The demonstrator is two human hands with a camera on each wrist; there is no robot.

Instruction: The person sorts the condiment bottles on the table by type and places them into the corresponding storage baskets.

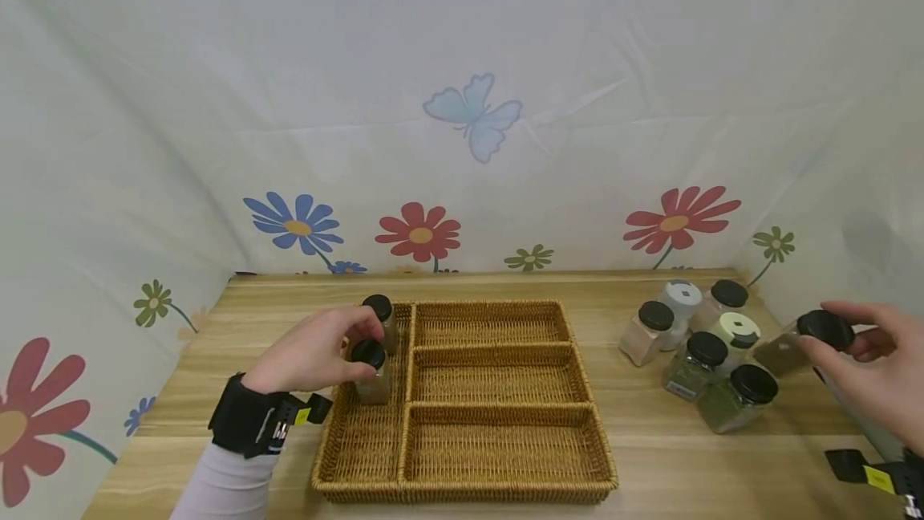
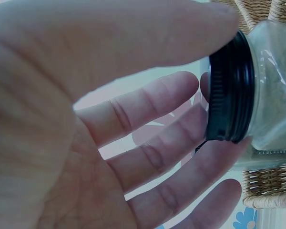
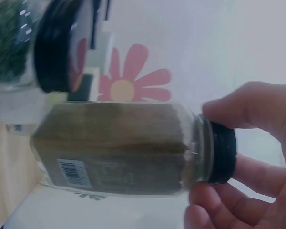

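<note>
Left hand [image 1: 310, 353] is pinching the left jar [image 1: 374, 388] by its lid [image 2: 231, 90], thumb opposing fingers. That jar is sitting in, or hanging just above, the long left compartment of the tray [image 1: 469, 496], right in front of the rear jar [image 1: 391, 334]; can't tell if its base is touching down. Main risk: if it's hanging, an early release would be dropping it, and the uneven weave could be tipping it. Any shove away from the person could be knocking the rear jar.

Right hand [image 1: 884, 363] is gripping the right jar [image 3: 114, 148] by the cap [image 3: 224, 152], at the right end of the worktop [image 1: 664, 472], close beside the green jar [image 1: 724, 409] (base contact unreadable there too). A leftward swing could be clipping the green jar and toppling its neighbours.

Both holds are relying on the tops, so a loose thread could be letting a body fall and spill.
</note>
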